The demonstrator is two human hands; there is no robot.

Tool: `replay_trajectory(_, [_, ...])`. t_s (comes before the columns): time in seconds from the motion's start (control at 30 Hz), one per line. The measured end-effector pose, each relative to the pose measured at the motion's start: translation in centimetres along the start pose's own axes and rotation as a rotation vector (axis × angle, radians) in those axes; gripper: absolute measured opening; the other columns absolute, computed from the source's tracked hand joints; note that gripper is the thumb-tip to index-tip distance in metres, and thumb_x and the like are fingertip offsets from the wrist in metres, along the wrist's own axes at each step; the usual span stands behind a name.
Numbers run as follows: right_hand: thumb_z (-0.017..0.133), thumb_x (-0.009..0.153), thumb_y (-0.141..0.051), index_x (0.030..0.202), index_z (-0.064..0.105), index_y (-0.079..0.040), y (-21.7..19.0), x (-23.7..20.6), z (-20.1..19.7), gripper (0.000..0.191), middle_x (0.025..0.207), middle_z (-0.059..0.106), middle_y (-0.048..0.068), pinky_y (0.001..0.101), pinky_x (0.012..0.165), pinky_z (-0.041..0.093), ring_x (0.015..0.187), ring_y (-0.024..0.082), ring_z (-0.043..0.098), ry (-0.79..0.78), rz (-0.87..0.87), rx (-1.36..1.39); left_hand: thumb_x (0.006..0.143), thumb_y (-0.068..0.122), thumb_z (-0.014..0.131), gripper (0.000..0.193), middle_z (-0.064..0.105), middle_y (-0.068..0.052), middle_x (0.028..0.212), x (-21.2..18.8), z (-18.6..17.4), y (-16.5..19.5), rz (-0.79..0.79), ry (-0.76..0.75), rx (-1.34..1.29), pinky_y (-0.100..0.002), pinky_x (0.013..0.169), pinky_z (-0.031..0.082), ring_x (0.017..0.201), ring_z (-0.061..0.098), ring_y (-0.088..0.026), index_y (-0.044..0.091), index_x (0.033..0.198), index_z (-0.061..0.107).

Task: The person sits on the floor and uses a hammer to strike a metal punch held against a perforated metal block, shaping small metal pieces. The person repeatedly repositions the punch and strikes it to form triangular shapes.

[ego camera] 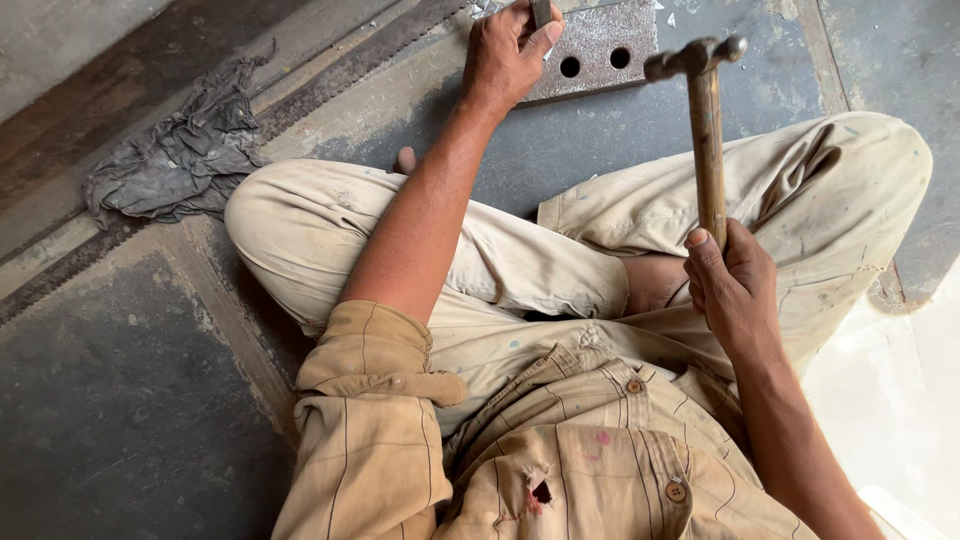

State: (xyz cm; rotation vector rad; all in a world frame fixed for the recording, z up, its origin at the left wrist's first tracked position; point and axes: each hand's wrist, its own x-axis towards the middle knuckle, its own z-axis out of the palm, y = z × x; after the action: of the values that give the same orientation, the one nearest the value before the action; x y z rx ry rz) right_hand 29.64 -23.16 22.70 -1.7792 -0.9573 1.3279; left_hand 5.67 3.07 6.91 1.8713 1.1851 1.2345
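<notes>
So the right hand [735,285] is gripping a wooden-handled hammer [703,120] raised just right of the holed metal block [598,48], while the left hand [507,52] is pinching a small dark punch [541,12] against that block's left edge, crumpled grey rag [180,150] lying well off to its left.

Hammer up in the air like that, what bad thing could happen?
1. The left hand holds a small tool on the steel block; if the hammer misses, it may hit those fingers.
2. The right hand grips the handle's far end, so aim could wobble.
</notes>
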Motion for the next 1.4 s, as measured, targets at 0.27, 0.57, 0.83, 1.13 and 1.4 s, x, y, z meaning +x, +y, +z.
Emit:
replay_trajectory(0.27, [0.058,0.114,-0.028,0.103,0.055,-0.006,-0.9,0.9,-1.8,0.025,0.069,0.051,-0.001,0.0233,0.043,0.040,0.052,0.007,0.046,-0.025,-0.413,0.062,0.097,0.027,0.074,0.014,0.075,0.001,0.076,0.0,0.3,-0.3,0.060,-0.011,0.040,-0.032,0.064,0.058,0.066,0.075,-0.012,0.013,0.100,0.071])
replay_trajectory(0.57, [0.039,0.121,-0.038,0.108,0.053,0.003,-1.5,2.3,-4.2,0.045,0.086,0.059,0.016,0.0290,0.056,0.042,0.057,0.019,0.052,0.232,-0.917,0.125,0.097,0.031,0.074,0.018,0.074,-0.004,0.069,0.5,0.6,0.9,0.011,-0.056,0.184,-0.041,0.059,0.054,0.064,0.074,-0.021,0.013,0.098,0.071])
replay_trajectory(0.83, [0.058,0.110,-0.033,0.098,0.054,-0.004,-3.1,5.5,3.0,0.032,0.067,0.053,0.003,0.0306,0.048,0.037,0.054,0.012,0.046,0.013,-0.090,-0.494,0.095,0.031,0.074,0.019,0.077,-0.004,0.077,0.6,0.5,0.2,-0.127,-0.062,0.032,-0.035,0.065,0.059,0.070,0.077,-0.018,0.012,0.095,0.073])
replay_trajectory(1.13, [0.060,0.107,-0.041,0.096,0.052,-0.007,-1.2,1.3,0.9,0.036,0.067,0.045,-0.005,0.0223,0.045,0.033,0.054,0.004,0.040,-0.032,-0.085,0.053,0.095,0.024,0.076,0.016,0.077,-0.004,0.080,0.6,-0.1,-1.0,-0.061,-0.009,-0.065,-0.034,0.069,0.059,0.073,0.076,-0.015,0.008,0.097,0.074])
replay_trajectory(1.4, [0.058,0.108,-0.040,0.096,0.055,-0.007,-0.2,1.2,-0.4,0.035,0.065,0.048,-0.003,0.0229,0.042,0.038,0.051,0.005,0.044,-0.009,-0.254,0.022,0.098,0.022,0.074,0.011,0.075,-0.002,0.073,0.4,-0.1,-0.7,0.002,-0.051,-0.011,-0.033,0.064,0.058,0.067,0.075,-0.013,0.011,0.098,0.072])
